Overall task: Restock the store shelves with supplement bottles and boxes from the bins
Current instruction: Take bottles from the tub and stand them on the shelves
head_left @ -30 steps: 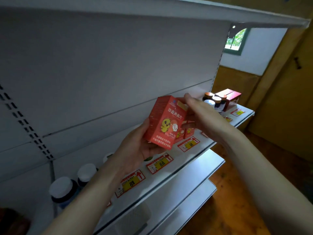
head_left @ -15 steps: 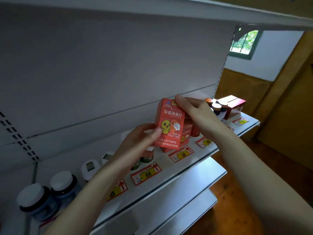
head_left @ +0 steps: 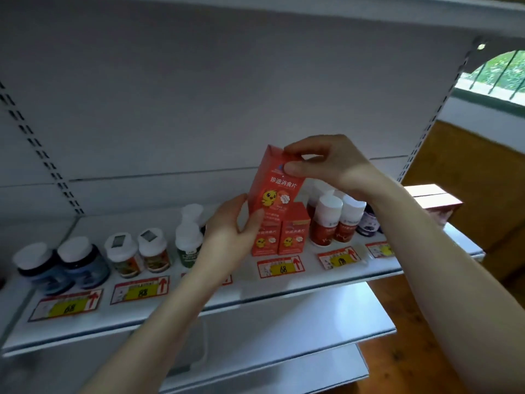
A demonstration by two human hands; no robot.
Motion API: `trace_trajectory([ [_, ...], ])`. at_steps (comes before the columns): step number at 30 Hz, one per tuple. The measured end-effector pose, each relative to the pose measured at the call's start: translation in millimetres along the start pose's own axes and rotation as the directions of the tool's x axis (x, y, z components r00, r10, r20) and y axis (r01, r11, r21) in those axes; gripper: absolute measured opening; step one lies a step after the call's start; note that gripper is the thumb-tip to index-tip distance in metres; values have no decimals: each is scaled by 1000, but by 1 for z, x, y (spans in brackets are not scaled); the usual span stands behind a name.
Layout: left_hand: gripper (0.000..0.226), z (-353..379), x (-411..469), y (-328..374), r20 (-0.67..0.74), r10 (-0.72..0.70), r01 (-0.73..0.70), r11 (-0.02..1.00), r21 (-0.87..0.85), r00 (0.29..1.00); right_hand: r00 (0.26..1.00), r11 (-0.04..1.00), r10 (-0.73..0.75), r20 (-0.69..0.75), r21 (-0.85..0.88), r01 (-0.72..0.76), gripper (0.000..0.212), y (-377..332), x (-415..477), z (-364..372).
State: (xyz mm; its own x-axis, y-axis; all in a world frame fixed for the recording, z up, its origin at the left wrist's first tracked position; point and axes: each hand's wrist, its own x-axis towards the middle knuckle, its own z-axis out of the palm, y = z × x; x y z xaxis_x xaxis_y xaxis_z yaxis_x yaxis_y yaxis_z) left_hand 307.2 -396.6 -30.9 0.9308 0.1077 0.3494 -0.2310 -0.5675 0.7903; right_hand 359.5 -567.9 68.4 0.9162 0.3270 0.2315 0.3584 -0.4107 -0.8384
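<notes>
A white store shelf [head_left: 199, 308] carries a row of bottles [head_left: 324, 223] and price tags [head_left: 139, 291], with two small red boxes [head_left: 279, 237] standing behind one tag. Both hands grasp a matching red box [head_left: 274, 186] just above them: the left hand [head_left: 227, 234] grips its lower edge, the right hand [head_left: 332, 163] pinches its top. Placing looks under way. Next, it needs setting down upright beside or behind its twins.

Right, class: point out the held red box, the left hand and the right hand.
held red box [head_left: 274, 191]: head view, front face.
left hand [head_left: 227, 231]: head view, its middle.
right hand [head_left: 332, 166]: head view, its middle.
</notes>
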Motion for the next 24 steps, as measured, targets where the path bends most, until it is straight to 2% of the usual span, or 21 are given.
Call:
trace_trajectory([
  [2, 47, 11, -17, -6, -125, 89, -69, 986, 151, 988, 998, 999, -42, -56, 1, 42, 28, 10, 7, -1],
  [4, 51, 25, -39, -19, -149, 133, -90, 960, 263, 980, 989, 996, -88, -121, -34, 85, 32, 20, 17, -1],
  [8, 48, 56, -80, -50, -56, 169, -125, 880, 458, 984, 975, 968, -190, -116, -189, 166, 38, 40, 43, 5],
  [12, 55, 68, -93, -71, 75, 0, -47, 777, 627, 997, 982, 942, -189, -30, -288, 172, 42, 56, 67, 15],
  [15, 55, 71, -93, -76, 129, -107, -9, 734, 679, 986, 987, 933, -149, 65, -320, 162, 41, 63, 79, 22],
  [20, 51, 75, -92, -80, 164, -137, -22, 698, 716, 977, 970, 920, -84, 229, -356, 164, 39, 74, 89, 34],
  [24, 56, 77, -92, -81, 167, -160, -8, 698, 716, 973, 943, 899, -23, 332, -405, 164, 39, 84, 92, 41],
])
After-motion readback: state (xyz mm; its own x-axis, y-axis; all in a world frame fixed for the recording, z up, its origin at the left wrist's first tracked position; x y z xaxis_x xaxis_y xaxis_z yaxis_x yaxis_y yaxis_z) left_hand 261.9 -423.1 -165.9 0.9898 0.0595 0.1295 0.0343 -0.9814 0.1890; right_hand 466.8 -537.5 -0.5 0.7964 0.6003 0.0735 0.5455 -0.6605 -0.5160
